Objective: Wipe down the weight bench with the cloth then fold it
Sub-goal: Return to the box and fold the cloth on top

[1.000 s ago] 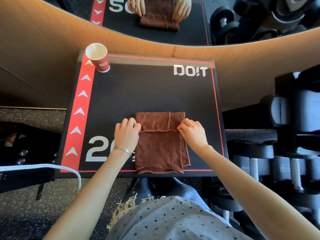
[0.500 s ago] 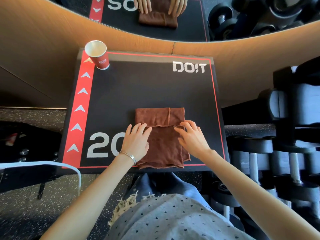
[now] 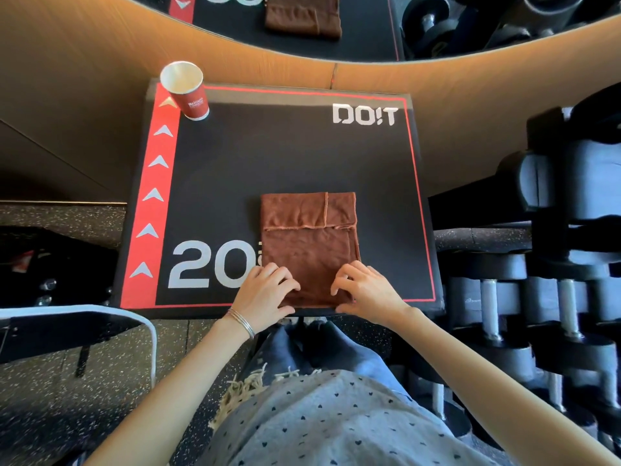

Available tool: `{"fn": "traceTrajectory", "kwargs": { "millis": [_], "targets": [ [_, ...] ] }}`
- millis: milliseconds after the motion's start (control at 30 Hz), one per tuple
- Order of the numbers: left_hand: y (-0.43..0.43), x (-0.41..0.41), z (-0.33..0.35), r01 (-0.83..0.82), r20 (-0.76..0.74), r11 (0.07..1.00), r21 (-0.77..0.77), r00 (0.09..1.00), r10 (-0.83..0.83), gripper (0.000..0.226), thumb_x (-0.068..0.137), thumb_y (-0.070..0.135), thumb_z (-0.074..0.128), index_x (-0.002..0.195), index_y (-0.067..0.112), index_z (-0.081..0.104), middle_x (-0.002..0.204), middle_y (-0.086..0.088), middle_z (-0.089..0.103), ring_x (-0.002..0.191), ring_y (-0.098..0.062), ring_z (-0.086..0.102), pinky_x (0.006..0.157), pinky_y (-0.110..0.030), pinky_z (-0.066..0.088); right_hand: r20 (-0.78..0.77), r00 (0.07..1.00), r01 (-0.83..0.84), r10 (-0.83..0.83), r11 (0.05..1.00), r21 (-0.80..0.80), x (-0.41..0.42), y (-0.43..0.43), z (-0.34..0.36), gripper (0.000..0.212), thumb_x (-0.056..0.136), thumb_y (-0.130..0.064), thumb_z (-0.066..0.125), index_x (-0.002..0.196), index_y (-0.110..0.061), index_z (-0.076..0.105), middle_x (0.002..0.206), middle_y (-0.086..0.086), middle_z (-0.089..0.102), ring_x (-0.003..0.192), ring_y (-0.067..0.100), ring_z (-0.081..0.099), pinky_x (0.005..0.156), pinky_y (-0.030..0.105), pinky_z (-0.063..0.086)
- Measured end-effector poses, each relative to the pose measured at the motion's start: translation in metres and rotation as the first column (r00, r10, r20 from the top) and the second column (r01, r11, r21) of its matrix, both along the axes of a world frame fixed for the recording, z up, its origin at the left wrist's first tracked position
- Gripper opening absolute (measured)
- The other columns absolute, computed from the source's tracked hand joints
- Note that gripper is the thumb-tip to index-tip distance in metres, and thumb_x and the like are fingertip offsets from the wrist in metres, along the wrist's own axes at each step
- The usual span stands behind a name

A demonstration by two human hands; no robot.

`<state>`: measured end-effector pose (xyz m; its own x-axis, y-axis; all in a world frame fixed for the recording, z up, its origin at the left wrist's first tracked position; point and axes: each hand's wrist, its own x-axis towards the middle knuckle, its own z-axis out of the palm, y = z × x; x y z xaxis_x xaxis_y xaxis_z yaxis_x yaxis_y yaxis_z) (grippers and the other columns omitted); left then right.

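Note:
A brown cloth [image 3: 309, 240] lies folded in a flat rectangle on the black bench top [image 3: 289, 156], near its front edge. Its far third shows a folded-over flap with a hem. My left hand [image 3: 265, 290] rests on the cloth's near left corner, fingers curled on the fabric. At the near right corner my right hand [image 3: 366, 290] does the same, fingertips pinching the edge. Both hands cover the cloth's near edge.
A red paper cup [image 3: 186, 90] stands upright at the far left corner of the bench. A rack of dark dumbbells [image 3: 544, 297] is close on the right. A curved wooden wall with a mirror [image 3: 302, 15] is behind. A black frame [image 3: 67, 324] sits left.
Both hands slid from the cloth's middle, beside the flap, toward me to its near corners. The cloth has stayed in place and looks flatter.

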<state>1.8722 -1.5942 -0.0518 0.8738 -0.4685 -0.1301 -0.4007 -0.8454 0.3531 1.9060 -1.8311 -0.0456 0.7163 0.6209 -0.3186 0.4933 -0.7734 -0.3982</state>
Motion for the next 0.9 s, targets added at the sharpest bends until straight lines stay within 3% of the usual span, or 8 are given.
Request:
{"fn": "traceTrajectory", "kwargs": {
  "millis": [100,233,367,467,533,667,833,900],
  "targets": [
    [0.001,-0.001,0.001,0.013,0.019,1.0,-0.011,1.0,-0.013,0.039,0.052,0.028,0.089,0.087,0.019,0.073,0.083,0.005,0.064,0.075,-0.019,0.062,0.059,-0.032,0.05,0.023,0.998,0.051,-0.052,0.998,0.02,0.001,0.002,0.002,0.021,0.077,-0.007,0.064,0.097,-0.012,0.068,0.104,0.005,0.063,0.101,0.027,0.056,0.078,0.038,0.051],
    [0.001,-0.002,0.0,-0.038,0.065,0.996,-0.085,0.997,0.044,0.026,0.06,0.006,0.082,0.084,0.014,0.075,0.078,0.002,0.069,0.071,-0.021,0.065,0.058,-0.031,0.054,0.053,0.994,0.091,-0.092,0.996,0.013,0.003,0.004,0.004,0.03,0.083,-0.001,0.052,0.111,-0.01,0.06,0.107,0.007,0.061,0.091,0.031,0.058,0.071,0.039,0.049],
    [0.003,0.003,-0.003,-0.277,-0.095,0.949,-0.15,0.96,0.265,0.021,0.084,0.007,0.06,0.103,0.015,0.063,0.091,0.005,0.07,0.082,-0.019,0.066,0.066,-0.033,0.054,0.046,0.994,0.103,-0.104,0.995,0.008,0.008,0.003,0.007,0.028,0.087,-0.005,0.045,0.109,-0.016,0.059,0.118,0.004,0.052,0.072,0.028,0.05,0.062,0.033,0.042],
    [0.011,0.009,-0.004,-0.27,-0.168,0.954,-0.128,0.954,0.248,0.017,0.088,0.009,0.052,0.102,0.019,0.055,0.094,0.006,0.069,0.082,-0.018,0.066,0.068,-0.038,0.053,0.118,0.993,0.024,-0.026,1.0,0.014,0.008,0.0,0.006,0.028,0.082,0.008,0.051,0.092,-0.013,0.067,0.115,0.009,0.057,0.063,0.033,0.053,0.061,0.035,0.046],
    [0.017,0.011,-0.003,-0.224,-0.206,0.961,-0.162,0.96,0.189,0.017,0.088,0.005,0.052,0.096,0.019,0.057,0.098,0.007,0.068,0.083,-0.018,0.065,0.072,-0.039,0.053,0.104,0.993,0.051,-0.058,0.997,0.065,0.01,-0.003,0.005,0.022,0.085,0.005,0.054,0.087,-0.011,0.069,0.11,0.009,0.061,0.061,0.034,0.054,0.068,0.039,0.049],
    [0.026,0.015,-0.002,-0.167,-0.22,0.976,-0.14,0.966,0.133,0.028,0.089,0.002,0.048,0.088,0.022,0.067,0.105,0.013,0.066,0.086,-0.015,0.064,0.073,-0.03,0.05,0.065,0.996,0.062,-0.069,0.993,0.103,0.013,-0.004,0.002,0.013,0.082,-0.008,0.067,0.095,-0.009,0.069,0.107,0.006,0.063,0.063,0.027,0.059,0.076,0.037,0.046],
    [0.024,0.01,-0.002,-0.136,-0.121,0.979,-0.149,0.986,0.119,0.01,0.084,0.023,0.062,0.089,0.02,0.07,0.094,0.011,0.068,0.083,-0.012,0.062,0.068,-0.03,0.053,0.122,0.992,0.002,-0.01,0.998,0.063,0.007,-0.003,-0.003,0.033,0.072,-0.024,0.081,0.098,-0.012,0.065,0.101,0.006,0.062,0.074,0.025,0.06,0.07,0.035,0.044],
    [0.023,0.01,-0.005,-0.082,-0.118,0.991,-0.106,0.991,0.07,0.023,0.08,0.035,0.068,0.095,0.018,0.067,0.098,0.008,0.064,0.086,-0.014,0.058,0.072,-0.032,0.051,0.17,0.985,-0.009,0.003,0.999,0.032,0.005,0.001,-0.005,0.04,0.065,-0.03,0.084,0.096,-0.013,0.065,0.098,0.006,0.062,0.077,0.027,0.061,0.068,0.036,0.046]
  ]
}}
